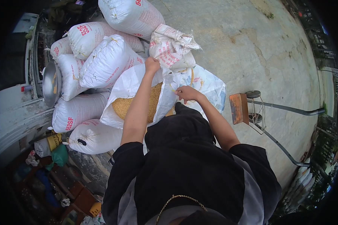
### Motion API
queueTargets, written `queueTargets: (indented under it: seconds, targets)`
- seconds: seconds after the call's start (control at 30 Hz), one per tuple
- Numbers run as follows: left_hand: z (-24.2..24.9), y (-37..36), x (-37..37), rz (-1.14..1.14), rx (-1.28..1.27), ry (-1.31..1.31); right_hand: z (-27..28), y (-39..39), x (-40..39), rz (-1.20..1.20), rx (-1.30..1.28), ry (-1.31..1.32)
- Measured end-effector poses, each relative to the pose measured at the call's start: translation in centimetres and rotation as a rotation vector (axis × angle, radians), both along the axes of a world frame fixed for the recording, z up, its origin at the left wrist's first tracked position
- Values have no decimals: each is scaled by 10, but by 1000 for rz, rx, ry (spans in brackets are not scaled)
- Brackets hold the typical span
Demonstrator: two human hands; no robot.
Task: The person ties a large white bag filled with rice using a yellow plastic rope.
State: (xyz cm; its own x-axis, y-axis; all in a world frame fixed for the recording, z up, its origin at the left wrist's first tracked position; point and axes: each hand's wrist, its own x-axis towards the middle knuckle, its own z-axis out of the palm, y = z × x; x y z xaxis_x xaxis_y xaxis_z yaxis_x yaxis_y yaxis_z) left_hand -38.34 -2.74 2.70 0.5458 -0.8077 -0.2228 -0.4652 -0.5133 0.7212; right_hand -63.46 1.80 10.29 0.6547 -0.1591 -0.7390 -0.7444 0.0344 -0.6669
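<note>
An open white woven sack stands in front of me with golden-brown grain inside. My left hand is closed on the far rim of this sack, beside a smaller white bag with red print. At the sack's right edge my right hand has its fingers curled into a pinch. A small yellowish strand shows by its fingertips, but what they hold is not clear. Under my right hand a white and blue printed sheet or sack lies on the ground.
Several full, tied white sacks are piled to the left and at the back. A metal basin leans by the wall. On the concrete floor to the right stands a hand cart with long handles. A green bag lies lower left.
</note>
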Motion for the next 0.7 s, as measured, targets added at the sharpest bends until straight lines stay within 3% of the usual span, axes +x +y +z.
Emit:
queueTargets:
  seconds: [0.07,0.1,0.13,0.2,0.23,0.27,0.3,0.33,0.43,0.5,0.53,0.6,0.67,0.7]
  targets:
    - [0,1,5,-20,27,223,-2,7,4,-397,-450,-102]
    - [4,4,4,-6,26,228,5,5,10,-575,-484,-125]
    - [8,9,0,4,20,380,14,4,15,-560,-480,-124]
    - [15,25,0,30,7,530,25,-3,26,-646,-782,-366]
    - [17,37,-1,-13,-81,411,22,-8,29,-633,-778,-368]
    - [20,49,-3,-59,-166,290,18,-16,32,-456,-911,-452]
    - [35,66,-8,-36,-210,-106,15,-23,35,-277,-1039,-534]
    - [54,86,-15,-13,-247,-501,13,-29,36,-270,-1038,-535]
    - [69,137,-26,155,-48,-444,9,-41,42,-171,-829,-558]
    - [58,161,-32,41,268,61,5,-45,45,-264,-511,-569]
    - [47,166,-36,68,271,66,4,-44,46,-238,-500,-573]
    - [29,158,-51,137,-1,129,5,-47,45,-376,-294,-575]
    - [42,147,-64,203,-57,122,7,-43,41,-371,-292,-588]
    - [60,138,-66,130,-32,135,11,-41,39,-456,-173,-594]
